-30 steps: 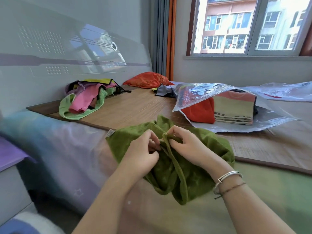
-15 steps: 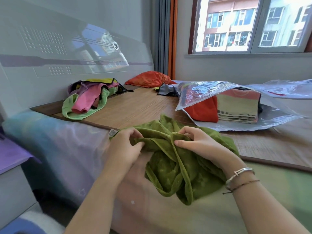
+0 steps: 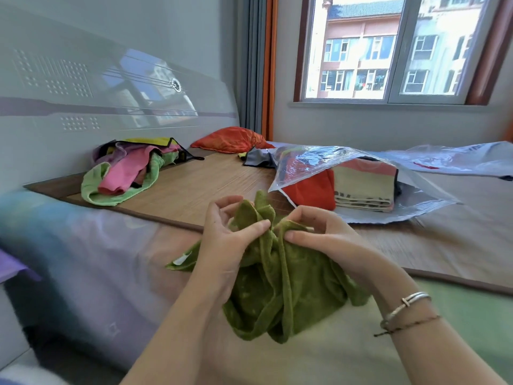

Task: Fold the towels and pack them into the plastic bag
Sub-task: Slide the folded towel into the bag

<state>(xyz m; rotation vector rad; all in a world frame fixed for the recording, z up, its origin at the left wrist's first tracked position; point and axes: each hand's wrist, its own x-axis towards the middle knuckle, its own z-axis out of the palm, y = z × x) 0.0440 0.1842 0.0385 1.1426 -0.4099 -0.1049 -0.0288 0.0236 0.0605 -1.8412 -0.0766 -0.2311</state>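
Observation:
A crumpled olive green towel (image 3: 280,287) hangs in front of me over the bed edge. My left hand (image 3: 227,237) pinches its upper hem between thumb and fingers. My right hand (image 3: 324,232) grips the hem close beside it, thumb on top. A white label shows at the towel's left corner. Behind, a clear plastic bag (image 3: 313,159) lies open on the mat, holding a folded red towel (image 3: 313,190) and a folded beige and pink towel (image 3: 363,184).
A heap of unfolded towels (image 3: 127,173), pink, light green and yellow, lies at the back left of the bamboo mat (image 3: 211,182). An orange pillow (image 3: 230,140) sits by the curtain. More plastic sheeting (image 3: 455,159) lies at the right under the window.
Both hands have shifted along the green towel's hem and lifted it a little; the white label now hangs lower on the left.

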